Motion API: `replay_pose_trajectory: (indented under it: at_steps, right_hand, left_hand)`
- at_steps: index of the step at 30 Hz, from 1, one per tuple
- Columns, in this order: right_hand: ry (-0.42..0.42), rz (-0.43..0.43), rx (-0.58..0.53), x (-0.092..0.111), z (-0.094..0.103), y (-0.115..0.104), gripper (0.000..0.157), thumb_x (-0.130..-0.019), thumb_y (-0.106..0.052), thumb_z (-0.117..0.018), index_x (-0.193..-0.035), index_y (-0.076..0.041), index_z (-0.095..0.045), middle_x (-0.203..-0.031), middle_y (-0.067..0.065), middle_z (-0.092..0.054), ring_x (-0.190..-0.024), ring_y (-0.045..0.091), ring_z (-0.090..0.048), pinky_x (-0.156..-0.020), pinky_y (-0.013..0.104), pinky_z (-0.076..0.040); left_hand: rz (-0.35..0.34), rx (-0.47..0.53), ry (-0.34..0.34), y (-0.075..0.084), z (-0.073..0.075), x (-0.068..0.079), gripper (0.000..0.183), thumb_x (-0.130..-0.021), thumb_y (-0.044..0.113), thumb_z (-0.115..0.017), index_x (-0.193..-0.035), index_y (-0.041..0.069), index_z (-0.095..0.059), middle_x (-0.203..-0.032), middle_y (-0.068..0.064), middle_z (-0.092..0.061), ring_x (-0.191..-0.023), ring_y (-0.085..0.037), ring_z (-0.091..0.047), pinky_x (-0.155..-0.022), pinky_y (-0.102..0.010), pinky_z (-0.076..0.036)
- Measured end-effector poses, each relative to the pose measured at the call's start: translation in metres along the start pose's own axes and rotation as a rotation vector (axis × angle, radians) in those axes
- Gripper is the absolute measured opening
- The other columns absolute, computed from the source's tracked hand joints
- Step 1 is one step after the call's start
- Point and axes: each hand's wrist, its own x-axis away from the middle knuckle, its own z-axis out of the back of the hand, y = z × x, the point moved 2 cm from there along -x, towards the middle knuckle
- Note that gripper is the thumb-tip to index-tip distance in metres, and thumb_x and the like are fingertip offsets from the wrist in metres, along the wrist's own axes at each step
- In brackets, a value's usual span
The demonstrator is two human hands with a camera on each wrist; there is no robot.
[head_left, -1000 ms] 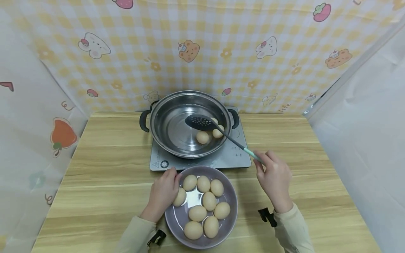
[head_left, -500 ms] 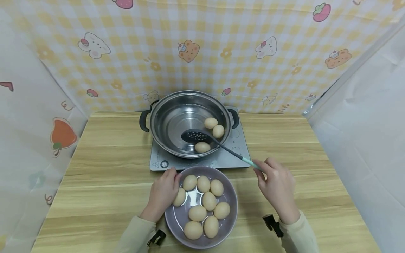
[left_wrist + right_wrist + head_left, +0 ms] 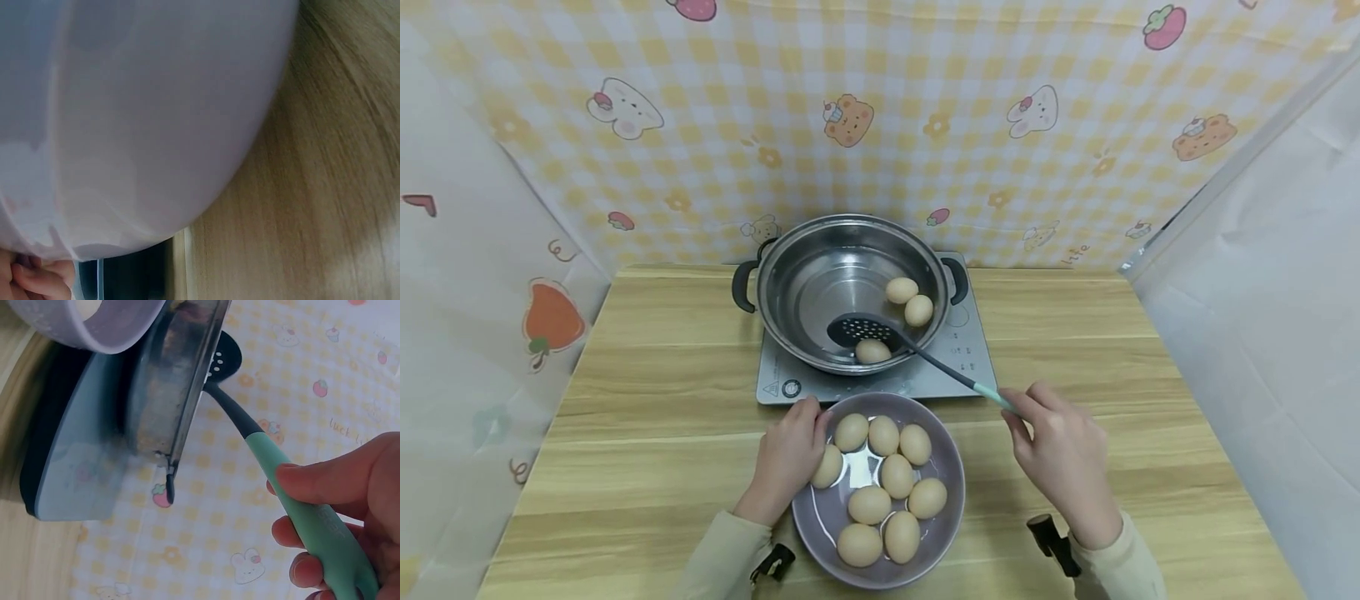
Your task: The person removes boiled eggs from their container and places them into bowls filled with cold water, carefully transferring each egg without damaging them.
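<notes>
My right hand (image 3: 1063,450) grips the mint-green handle of a black slotted spoon (image 3: 848,331), thumb along the top in the right wrist view. The spoon's perforated head is inside the steel pot (image 3: 808,275), reaching in over its near right rim. One egg (image 3: 873,352) lies at the near wall of the pot, partly overlapped by the spoon head. Two more, an upper egg (image 3: 902,290) and a lower egg (image 3: 918,311), sit together at the pot's right side. My left hand (image 3: 786,458) holds the upper left rim of a purple bowl (image 3: 816,525) containing several eggs.
Under the pot is a flat grey induction cooker (image 3: 977,358), directly behind the bowl. Black handles (image 3: 743,286) stick out from the pot's sides. A checked cloth (image 3: 887,167) hangs behind the wooden table (image 3: 662,467), with white sheets at both sides.
The spoon head has swung toward the near side of the pot, and one egg has shifted to the near wall. My right hand has moved slightly right and nearer. The left hand stays put.
</notes>
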Motion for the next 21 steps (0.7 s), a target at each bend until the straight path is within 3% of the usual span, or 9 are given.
replay_pose_trajectory:
  at_steps: [12,21]
  right_hand:
    - [0.008,0.033,-0.009,-0.0013,0.0024,-0.0075,0.02,-0.066,-0.007,-0.073,-0.085,-0.013,-0.072,-0.06,-0.008,-0.047,-0.04,0.001,-0.028,-0.036,0.018,-0.018]
    - [0.004,0.024,-0.029,-0.0041,0.0053,-0.0094,0.017,-0.067,-0.007,-0.072,-0.084,-0.012,-0.071,-0.059,-0.008,-0.044,-0.04,0.0,-0.025,-0.036,0.017,-0.016]
  left_hand:
    - [0.043,-0.004,-0.048,0.0008,0.0001,-0.0011,0.02,-0.091,0.022,-0.054,-0.076,0.011,-0.046,-0.072,-0.003,-0.051,-0.05,-0.025,-0.052,-0.042,-0.034,-0.036]
    - [0.027,-0.004,-0.03,0.0011,0.0007,-0.0003,0.02,-0.09,0.021,-0.054,-0.076,0.01,-0.046,-0.071,-0.003,-0.05,-0.049,-0.026,-0.052,-0.041,-0.034,-0.036]
